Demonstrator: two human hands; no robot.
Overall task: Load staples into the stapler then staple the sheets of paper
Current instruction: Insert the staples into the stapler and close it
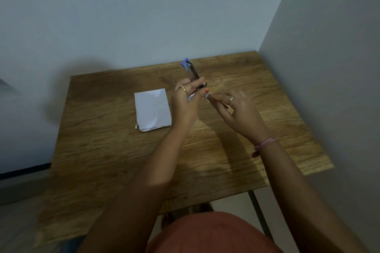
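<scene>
So you've got the stapler (191, 71) up off the table (236, 135), just right of the paper (153, 109), with its blue-tipped end pointing away from you. Your left hand (185, 98) is curled round its body, and your right hand (238, 109) looks to be pinching something small and shiny at the near end, with the other fingers loosely spread. I'd guess that's the staple strip or the pull-out tray, but it's too blurry to say which. Looks like you're mid-loading, so nothing's been stapled yet and the paper just lies flat on the table to the left of the stapler. For this bit, I'd keep the left hand steady and let the right do all the moving. Line the strip up straight with the channel, legs down, and slide it in without forcing, since a tilted strip tends to jam or snap. Resting your left wrist on the table near the paper would probably help too.
</scene>
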